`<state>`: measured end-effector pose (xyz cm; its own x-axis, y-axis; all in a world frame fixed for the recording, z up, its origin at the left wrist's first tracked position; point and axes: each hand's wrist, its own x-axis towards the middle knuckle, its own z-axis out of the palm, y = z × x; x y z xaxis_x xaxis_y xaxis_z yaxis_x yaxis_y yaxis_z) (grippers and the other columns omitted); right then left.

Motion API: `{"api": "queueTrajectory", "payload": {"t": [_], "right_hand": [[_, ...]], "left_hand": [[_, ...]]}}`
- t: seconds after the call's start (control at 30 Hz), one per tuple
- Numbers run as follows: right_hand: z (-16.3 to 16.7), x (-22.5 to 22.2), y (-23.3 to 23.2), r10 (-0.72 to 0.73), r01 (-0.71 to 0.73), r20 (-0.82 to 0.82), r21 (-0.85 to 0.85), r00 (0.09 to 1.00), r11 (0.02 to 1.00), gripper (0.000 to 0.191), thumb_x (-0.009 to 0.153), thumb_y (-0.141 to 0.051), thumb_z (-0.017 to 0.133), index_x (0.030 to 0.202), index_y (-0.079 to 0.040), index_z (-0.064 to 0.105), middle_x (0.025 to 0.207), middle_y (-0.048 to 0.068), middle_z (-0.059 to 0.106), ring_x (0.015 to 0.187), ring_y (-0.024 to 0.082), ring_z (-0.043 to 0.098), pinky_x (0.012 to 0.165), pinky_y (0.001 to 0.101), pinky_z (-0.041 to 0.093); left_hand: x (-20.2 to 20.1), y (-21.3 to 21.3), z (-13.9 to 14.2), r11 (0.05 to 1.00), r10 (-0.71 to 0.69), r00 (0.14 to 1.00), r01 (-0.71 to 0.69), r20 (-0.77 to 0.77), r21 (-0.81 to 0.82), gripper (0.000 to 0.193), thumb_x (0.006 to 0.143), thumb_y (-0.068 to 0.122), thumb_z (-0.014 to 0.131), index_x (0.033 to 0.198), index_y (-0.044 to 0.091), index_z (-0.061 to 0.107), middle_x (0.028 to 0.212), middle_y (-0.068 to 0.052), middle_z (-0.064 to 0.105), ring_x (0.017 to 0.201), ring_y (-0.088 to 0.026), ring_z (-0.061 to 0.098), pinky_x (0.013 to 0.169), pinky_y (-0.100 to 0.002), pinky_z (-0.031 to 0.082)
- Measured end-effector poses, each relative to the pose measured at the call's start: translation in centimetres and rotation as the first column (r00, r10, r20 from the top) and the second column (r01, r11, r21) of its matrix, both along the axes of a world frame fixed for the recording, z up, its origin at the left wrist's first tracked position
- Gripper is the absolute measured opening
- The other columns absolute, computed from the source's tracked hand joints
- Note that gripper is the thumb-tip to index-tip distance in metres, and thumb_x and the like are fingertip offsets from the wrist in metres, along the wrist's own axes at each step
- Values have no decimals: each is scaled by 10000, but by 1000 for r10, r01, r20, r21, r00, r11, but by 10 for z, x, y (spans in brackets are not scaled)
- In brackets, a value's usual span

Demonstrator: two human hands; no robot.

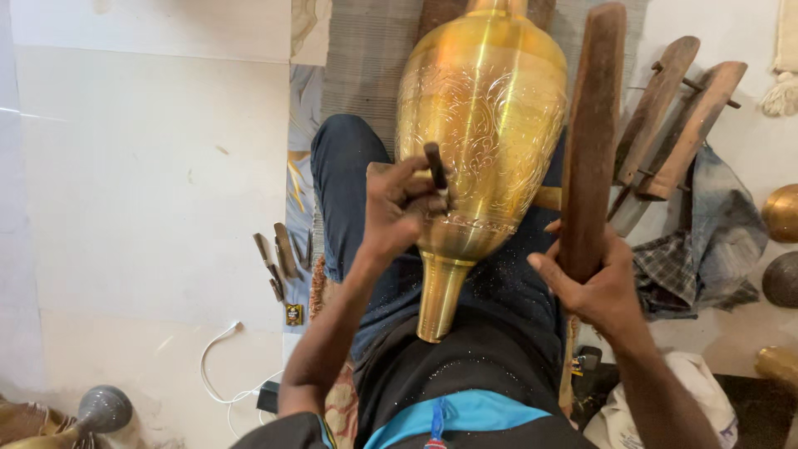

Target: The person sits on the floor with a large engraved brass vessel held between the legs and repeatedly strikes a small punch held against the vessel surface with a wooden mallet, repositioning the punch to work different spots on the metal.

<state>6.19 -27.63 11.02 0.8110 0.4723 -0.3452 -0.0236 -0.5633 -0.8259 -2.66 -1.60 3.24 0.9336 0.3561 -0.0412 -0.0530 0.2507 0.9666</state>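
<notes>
So the left hand [399,208] is pinched tight around a short dark chisel [435,170], fingers wrapped close, with the tip set against the engraved side of a big brass vase [482,125]. The right hand [594,283] is closed in a full fist around a long wooden mallet [592,141], basically a thick brown stick, held upright just to the right of the vase, its top end up near the frame's upper edge.

The vase lies across the person's lap, wide belly away from them and the narrow foot [440,295] pointing back toward their body, resting on dark trousers [349,166]. The shiny surface has fine patterning cut into it, plus a decorated band right by the chisel tip.

Around it: a few more small dark tools [278,258] lie on the pale floor [150,183] to the left, with a white cable [218,357] nearer the person. To the right there's a wooden rack [677,116], some crumpled cloth [706,241], and more round metal pots [783,212] at the edge. A grey round-headed piece [104,407] sits bottom left.
</notes>
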Motion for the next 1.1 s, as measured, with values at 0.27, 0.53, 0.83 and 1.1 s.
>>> {"api": "queueTrajectory", "payload": {"t": [0.27, 0.53, 0.83, 1.1], "right_hand": [[4, -1, 3, 86, -84, 126, -16, 988, 996, 547, 766, -165, 887, 1230, 2, 649, 778, 49, 656, 668, 91, 597, 602, 258, 482], [57, 38, 31, 297, -291, 288, -66, 910, 955, 515, 762, -176, 848, 1187, -2, 615, 779, 79, 691, 660, 140, 671, 594, 292, 544], [112, 58, 80, 546, -466, 72, -437, 834, 769, 382, 741, -186, 756, 958, -5, 499, 632, 118, 518, 531, 236, 556, 495, 418, 465], [107, 64, 81, 748, -538, 34, -674, 662, 507, 490, 733, -249, 793, 1085, -58, 512, 600, 115, 583, 582, 283, 618, 577, 444, 500]], "left_hand": [[-10, -14, -1, 888, 82, 993, -110, 82, 446, 386, 932, -162, 603, 1279, 0, 654, 1098, -136, 789, 975, -174, 798, 837, -265, 668], [-9, -16, -1, 842, 104, 989, -141, 101, 520, 429, 897, -148, 635, 1287, 25, 674, 1123, -133, 775, 1030, -200, 790, 879, -275, 658], [-7, -17, -5, 880, 90, 992, -120, 87, 459, 402, 937, -149, 500, 1249, 26, 681, 1066, -149, 779, 904, -185, 809, 803, -274, 662], [-5, -14, -3, 901, 76, 992, -112, 101, 420, 322, 987, -137, 545, 1257, -9, 664, 1019, -115, 783, 933, -167, 802, 824, -275, 671]]}}
